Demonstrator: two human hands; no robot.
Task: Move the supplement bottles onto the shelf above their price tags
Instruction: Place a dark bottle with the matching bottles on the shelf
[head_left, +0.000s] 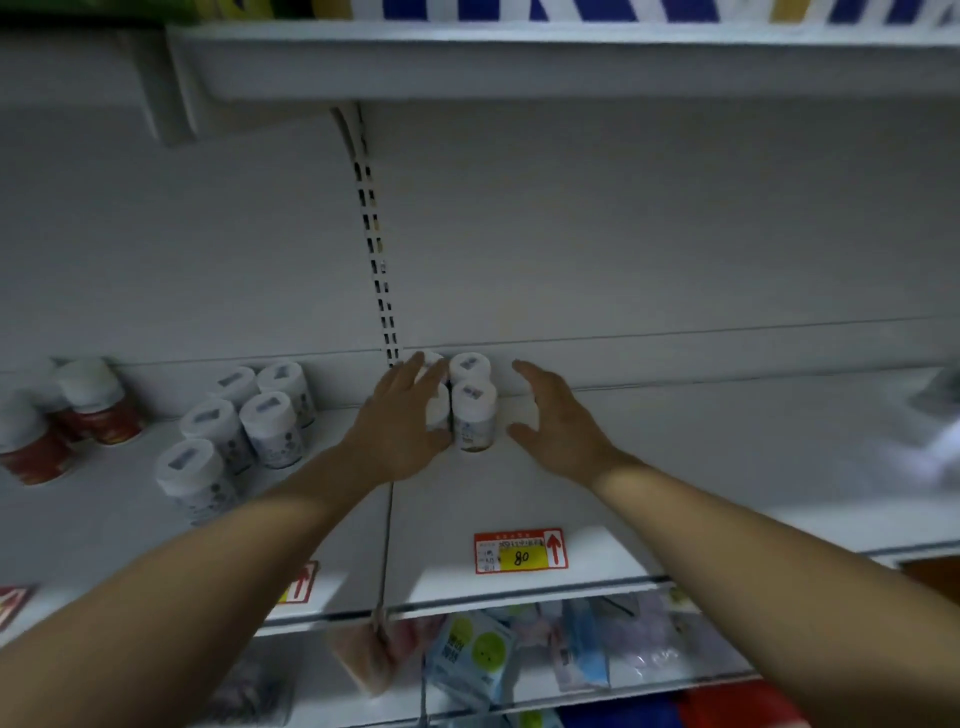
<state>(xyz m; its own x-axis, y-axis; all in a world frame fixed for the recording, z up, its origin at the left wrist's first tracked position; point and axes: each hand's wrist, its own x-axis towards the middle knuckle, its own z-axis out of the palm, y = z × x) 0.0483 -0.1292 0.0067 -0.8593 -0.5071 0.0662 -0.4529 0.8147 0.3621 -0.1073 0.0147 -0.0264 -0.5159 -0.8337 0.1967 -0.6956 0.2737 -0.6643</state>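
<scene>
A small cluster of white-capped supplement bottles (472, 410) stands at the back of the white shelf (675, 467), behind the red and yellow price tag (519, 552) marked 80. My left hand (402, 423) lies against the cluster's left side with straight fingers, covering the left bottles. To the right of the cluster my right hand (553, 415) hovers, fingers spread and relaxed, with a small gap to the nearest bottle.
Several more white bottles (244, 421) stand on the shelf to the left, and red-labelled bottles (67, 415) at the far left. Another price tag (300, 582) shows under my left forearm. Packets (478, 654) lie on the shelf below. An upper shelf (519, 62) hangs overhead.
</scene>
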